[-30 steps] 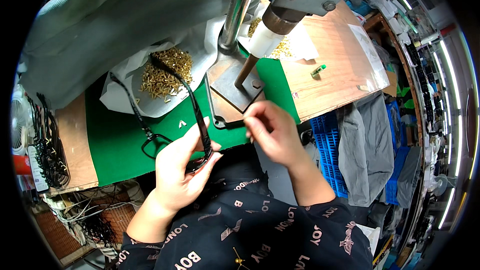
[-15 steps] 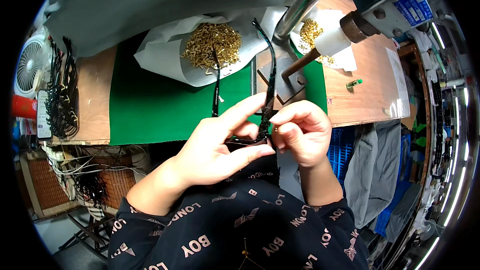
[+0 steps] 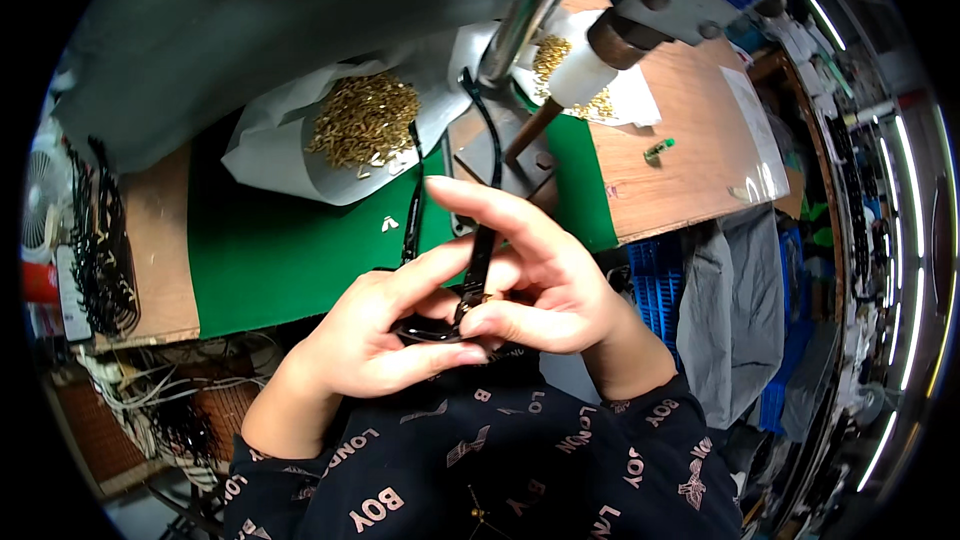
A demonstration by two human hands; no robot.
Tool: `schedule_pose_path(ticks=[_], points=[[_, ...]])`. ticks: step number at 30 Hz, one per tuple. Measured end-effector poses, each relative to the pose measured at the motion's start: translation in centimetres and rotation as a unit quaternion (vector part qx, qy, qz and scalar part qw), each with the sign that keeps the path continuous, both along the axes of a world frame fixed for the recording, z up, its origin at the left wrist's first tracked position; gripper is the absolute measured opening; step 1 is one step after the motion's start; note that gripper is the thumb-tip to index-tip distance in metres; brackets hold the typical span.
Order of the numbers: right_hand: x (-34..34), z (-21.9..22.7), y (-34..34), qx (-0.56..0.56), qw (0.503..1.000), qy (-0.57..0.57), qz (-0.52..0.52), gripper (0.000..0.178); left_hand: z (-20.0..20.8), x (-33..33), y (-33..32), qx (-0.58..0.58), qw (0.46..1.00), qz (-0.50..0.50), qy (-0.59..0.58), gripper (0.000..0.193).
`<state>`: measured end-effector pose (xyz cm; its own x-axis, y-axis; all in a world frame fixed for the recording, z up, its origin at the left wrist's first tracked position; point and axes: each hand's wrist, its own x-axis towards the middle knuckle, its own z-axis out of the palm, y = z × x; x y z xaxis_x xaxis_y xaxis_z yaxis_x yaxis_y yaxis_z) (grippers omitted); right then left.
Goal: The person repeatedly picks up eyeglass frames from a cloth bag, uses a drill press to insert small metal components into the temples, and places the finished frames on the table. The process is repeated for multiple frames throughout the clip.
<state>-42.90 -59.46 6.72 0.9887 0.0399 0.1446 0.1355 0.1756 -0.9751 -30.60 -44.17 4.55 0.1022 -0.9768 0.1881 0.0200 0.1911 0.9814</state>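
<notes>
A black eyeglass frame is held between my hands, its two temples pointing away from me over the bench. My left hand grips the front of the frame, thumb below and fingers behind it. At the hinge corner of the right temple, my right hand pinches with thumb and fingers, its index finger stretched out past the temple. A tiny gold-coloured bit shows at that pinch; its kind is too small to make out. Part of the frame's front is hidden behind my fingers.
Beyond my hands, a heap of small gold metal pieces lies on white sheeting over a green mat. A press with a metal post stands at the right, near more gold pieces. Black temples are bundled at far left.
My right hand has come in from beside the frame to grip its hinge corner, with the index finger now extended. The frame and both hands sit lower and further left in view; the whole scene has shifted.
</notes>
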Motion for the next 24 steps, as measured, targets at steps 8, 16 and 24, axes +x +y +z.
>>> schedule_pose_path(ticks=[8, 16, 24], points=[[-0.1, 1.0, 0.4, -0.148, 0.989, 0.001, -0.021, 0.073, -0.3, -1.4, -0.1, 0.009, 0.978, 0.032, 0.207, 0.046], [-0.3, -0.7, 0.8, -0.038, 0.995, -0.056, -0.068, 0.063, 0.3, -1.4, -0.3, 0.032, 0.977, 0.059, 0.202, 0.030], [-0.3, -1.7, 0.4, 0.069, 0.990, 0.083, -0.090, 0.021, 0.4, -1.4, -1.1, -0.063, 0.979, 0.184, -0.064, 0.044]])
